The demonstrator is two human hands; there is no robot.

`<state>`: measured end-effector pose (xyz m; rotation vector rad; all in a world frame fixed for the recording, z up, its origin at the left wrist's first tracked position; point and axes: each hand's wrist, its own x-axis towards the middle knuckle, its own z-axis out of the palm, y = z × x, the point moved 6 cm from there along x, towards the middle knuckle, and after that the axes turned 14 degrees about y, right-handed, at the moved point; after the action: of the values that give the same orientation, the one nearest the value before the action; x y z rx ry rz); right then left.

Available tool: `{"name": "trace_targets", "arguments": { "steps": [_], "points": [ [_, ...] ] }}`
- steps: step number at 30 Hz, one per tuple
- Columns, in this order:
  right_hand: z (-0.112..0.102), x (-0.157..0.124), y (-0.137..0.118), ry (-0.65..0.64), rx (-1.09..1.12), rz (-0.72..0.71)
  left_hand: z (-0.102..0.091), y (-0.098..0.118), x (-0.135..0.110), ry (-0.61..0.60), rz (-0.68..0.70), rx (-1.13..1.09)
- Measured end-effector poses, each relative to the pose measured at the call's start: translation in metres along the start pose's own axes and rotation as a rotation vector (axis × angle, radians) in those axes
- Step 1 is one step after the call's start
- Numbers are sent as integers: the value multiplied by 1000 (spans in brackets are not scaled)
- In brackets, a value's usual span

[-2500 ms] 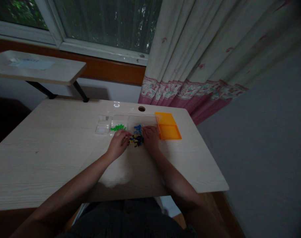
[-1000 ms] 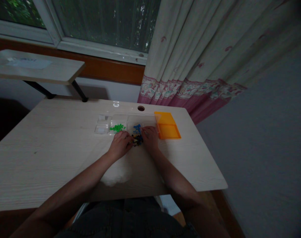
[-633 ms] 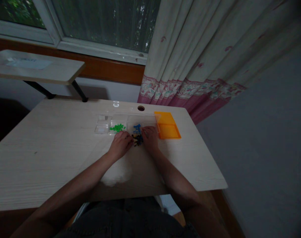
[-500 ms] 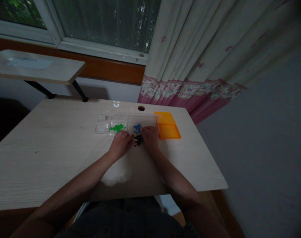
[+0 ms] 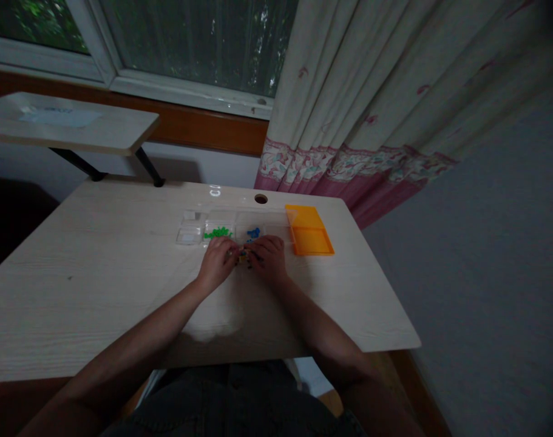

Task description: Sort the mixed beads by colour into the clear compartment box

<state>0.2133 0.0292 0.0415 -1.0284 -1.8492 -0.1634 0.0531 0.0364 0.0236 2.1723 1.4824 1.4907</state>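
Observation:
My left hand (image 5: 217,262) is over the desk with its fingers curled and the fingertips pinched together. Close by on the right, my right hand (image 5: 269,258) is bent inward, and its fingertips almost meet the left ones. Anything in either pinch is too small to make out. Between and below the fingers lies a pile of small dark and yellowish pieces (image 5: 243,258), partly covered by the hands. Just behind, a clear plastic divided tray (image 5: 221,216) holds bright green pieces (image 5: 218,232) in one compartment and blue pieces (image 5: 253,233) in another.
An orange tray (image 5: 310,241) stands right of the clear one. The pale wooden desk (image 5: 98,273) has a round cable hole (image 5: 261,199) near its back edge. A raised shelf (image 5: 121,130) is at the back left, and a curtain (image 5: 344,121) hangs behind the desk.
My right hand has moved left and slightly toward me, closer to my left hand, now covering more of the dark pile. My left hand has stayed almost in place.

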Motion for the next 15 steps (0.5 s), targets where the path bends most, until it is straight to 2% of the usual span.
{"name": "trace_targets", "arguments": {
  "steps": [6, 15],
  "points": [
    [2, -2, -9, 11, 0, -67, -3, 0, 1, 37, -56, -68],
    [3, -4, -11, 46, 27, -114, 0, -2, 0, 11, -62, -87]
  ]
}}
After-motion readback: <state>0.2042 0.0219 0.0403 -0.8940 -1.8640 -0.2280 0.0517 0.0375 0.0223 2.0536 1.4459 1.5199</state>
